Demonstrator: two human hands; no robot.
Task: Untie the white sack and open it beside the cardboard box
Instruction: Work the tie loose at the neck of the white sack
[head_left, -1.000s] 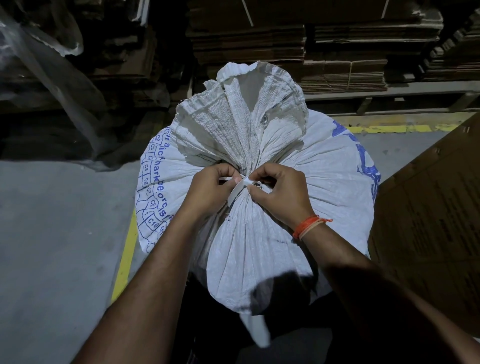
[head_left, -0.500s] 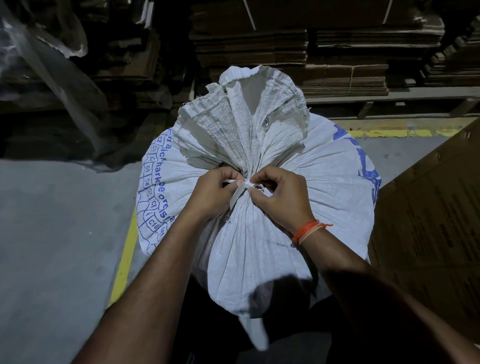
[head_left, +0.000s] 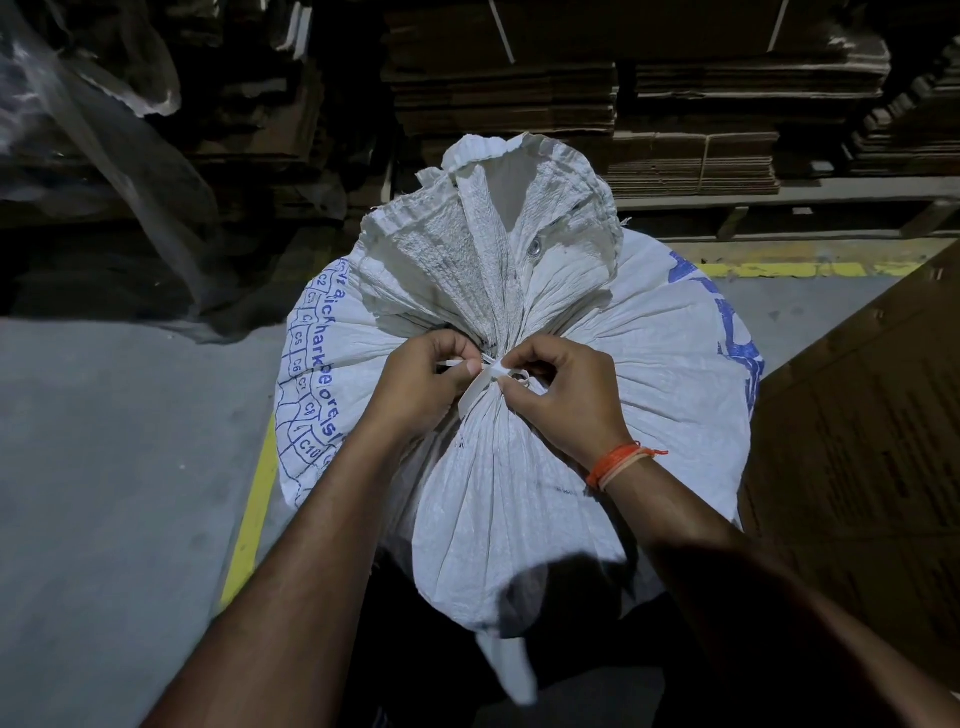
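A full white woven sack (head_left: 649, 364) with blue print stands in front of me, its neck gathered and bound by a white tie strip (head_left: 485, 379). The loose sack mouth (head_left: 493, 234) fans out above the knot. My left hand (head_left: 421, 384) pinches the tie on the knot's left side. My right hand (head_left: 566, 395), an orange thread band on its wrist, pinches the knot from the right. The cardboard box (head_left: 862, 441) stands right beside the sack, on its right.
Stacks of flattened cardboard (head_left: 597, 88) fill the shelves behind the sack. Clear plastic sheeting (head_left: 104, 135) hangs at the upper left. Grey concrete floor (head_left: 104, 493) with a yellow line (head_left: 254, 514) lies to the left.
Both hands stay on the knot, fingers shifting slightly on the tie. The view has tilted a little, so the sack sits slightly lower in frame.
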